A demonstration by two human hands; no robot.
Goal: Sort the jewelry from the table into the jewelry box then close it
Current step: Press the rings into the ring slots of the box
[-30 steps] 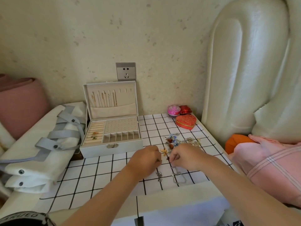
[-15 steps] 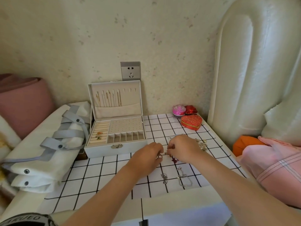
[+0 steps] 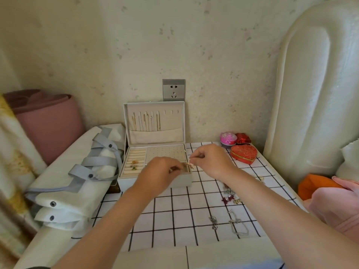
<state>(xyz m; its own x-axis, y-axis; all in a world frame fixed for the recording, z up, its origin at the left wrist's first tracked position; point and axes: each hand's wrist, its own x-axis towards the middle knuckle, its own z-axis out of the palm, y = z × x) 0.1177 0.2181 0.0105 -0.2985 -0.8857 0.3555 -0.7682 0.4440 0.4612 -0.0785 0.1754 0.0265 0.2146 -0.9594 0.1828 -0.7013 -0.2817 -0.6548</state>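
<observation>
The white jewelry box point(image 3: 153, 181) stands open at the back left of the checked table point(image 3: 174, 220), with necklaces hanging in its lid and rings in its left slots. My left hand point(image 3: 161, 173) hovers over the box's front compartments and pinches a small dark piece. My right hand point(image 3: 209, 160) is at the box's right front corner and pinches a gold earring point(image 3: 190, 163) that dangles from its fingertips. Loose jewelry point(image 3: 230, 195) lies on the table under my right forearm. Two silver pieces point(image 3: 213, 222) lie nearer the front edge.
A red heart-shaped box point(image 3: 243, 153), a pink round box point(image 3: 228, 138) and a small red box point(image 3: 242, 138) sit at the back right. A white bag with grey straps point(image 3: 77, 171) lies left of the table. A padded headboard point(image 3: 314, 94) rises on the right.
Both hands have lifted from the jewelry pile in the table's middle and moved back and left to the box, carrying small pieces with them.
</observation>
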